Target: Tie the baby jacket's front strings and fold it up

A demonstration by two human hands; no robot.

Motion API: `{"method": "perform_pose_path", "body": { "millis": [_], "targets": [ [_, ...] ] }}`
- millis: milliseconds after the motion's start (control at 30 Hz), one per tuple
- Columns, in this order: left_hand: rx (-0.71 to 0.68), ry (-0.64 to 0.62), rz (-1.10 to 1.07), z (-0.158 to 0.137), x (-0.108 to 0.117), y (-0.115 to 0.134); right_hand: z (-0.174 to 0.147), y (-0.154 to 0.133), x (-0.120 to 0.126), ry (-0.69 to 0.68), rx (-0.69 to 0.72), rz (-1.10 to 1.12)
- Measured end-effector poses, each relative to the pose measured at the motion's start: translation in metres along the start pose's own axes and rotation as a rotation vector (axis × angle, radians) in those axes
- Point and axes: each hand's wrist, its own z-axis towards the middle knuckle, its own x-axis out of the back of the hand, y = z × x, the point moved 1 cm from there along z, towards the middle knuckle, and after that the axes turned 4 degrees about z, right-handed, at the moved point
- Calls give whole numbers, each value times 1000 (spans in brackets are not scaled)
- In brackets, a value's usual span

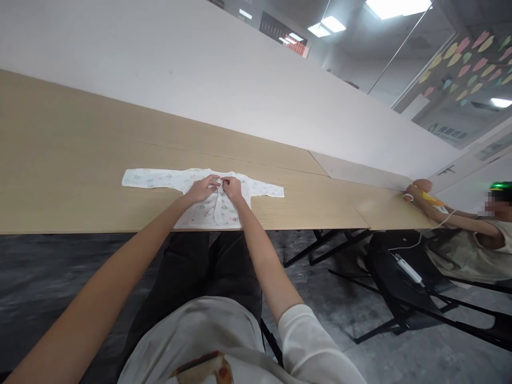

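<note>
A small white baby shirt with pale prints lies front side up on the wooden table, its long sleeves stretched out to both sides. Near the collar, my left hand has its fingers bent onto the front opening, gripping the cloth there. Close beside it, my right hand pinches the other side of the opening between thumb and fingers. The fingertips almost meet and hide the bit of cloth between them. Below the hands, the front edge runs down to the hem at the table's near edge.
A white partition rises behind the table. At the far right, another person reaches toward a doll in yellow on the tabletop. A white power strip with a cable lies on a black folding chair.
</note>
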Motion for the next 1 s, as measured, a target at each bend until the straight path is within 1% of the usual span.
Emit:
{"method": "perform_pose_path", "body": {
  "millis": [100,200,300,367,467,600,667,833,1000],
  "targets": [
    [2,62,11,-1,-5,1,3,4,2,37,-74,76],
    [-37,103,32,0,-8,0,4,6,6,63,-147,162],
    [-73,135,96,1,-10,-1,-1,4,11,92,-160,224],
    [-68,144,153,2,-11,-1,-8,2,15,110,-150,233],
    [-45,127,200,4,-11,-1,-20,0,19,99,-137,183],
    [-44,110,207,5,-10,-3,-30,-3,17,-21,-61,66],
    [-58,109,209,6,-10,-5,-32,-4,16,-51,-22,2],
    [-80,117,179,6,-11,-8,-35,-7,16,-27,19,-93],
    [-109,121,158,6,-11,-10,-38,-11,17,-62,33,-110]
  ]
}}
